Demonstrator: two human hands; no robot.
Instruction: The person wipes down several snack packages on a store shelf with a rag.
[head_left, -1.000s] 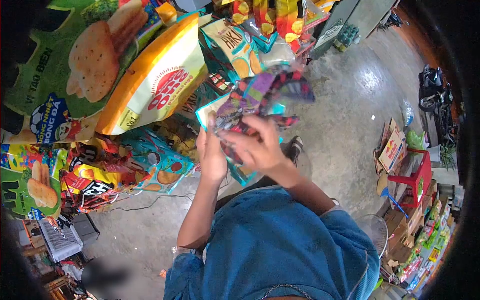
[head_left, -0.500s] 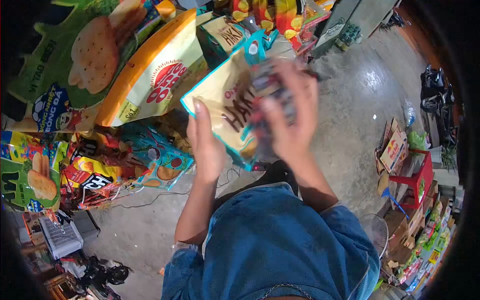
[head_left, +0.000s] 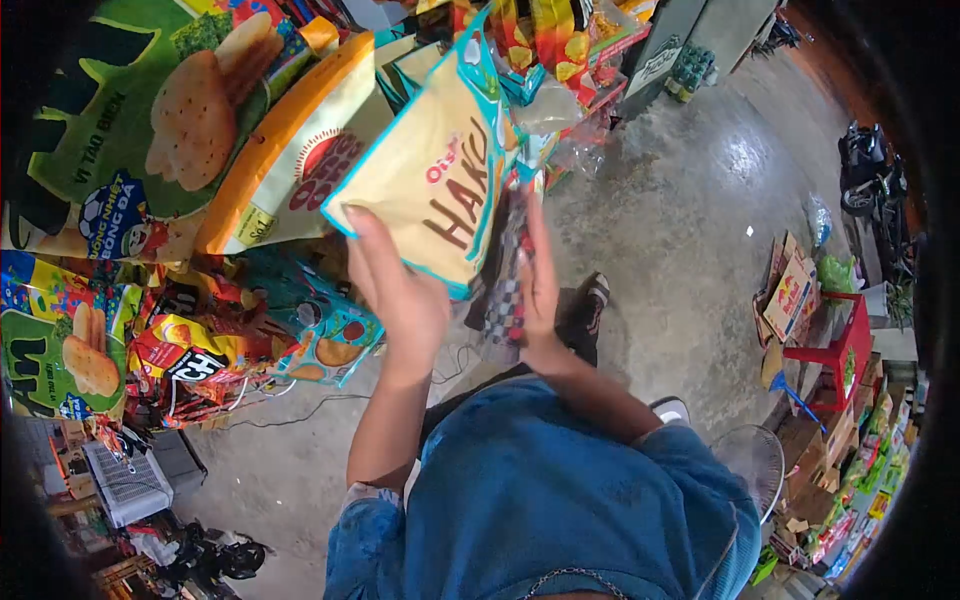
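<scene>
A cream and teal snack bag (head_left: 425, 190) marked HAKU is tilted in front of me. My left hand (head_left: 400, 300) grips its lower left corner, thumb on the front face. At the bag's right side, my right hand (head_left: 540, 285) holds a checkered cloth (head_left: 507, 280) against it, with the fingers pointing up. The fingers' far side is hidden. Left of the bag stands an orange and cream bag (head_left: 300, 150), and behind it are more teal bags (head_left: 410, 68).
A large green snack bag (head_left: 130, 130) is at the upper left, above smaller packets (head_left: 185, 350). Red and yellow packets (head_left: 550, 40) hang at the top. A red stool (head_left: 840, 350), cartons (head_left: 790, 300) and a fan (head_left: 748, 465) stand right. A cable crosses the floor.
The HAKU bag and my left hand have moved left. My right hand and the cloth have gone from the bag's front to its right side, lower down.
</scene>
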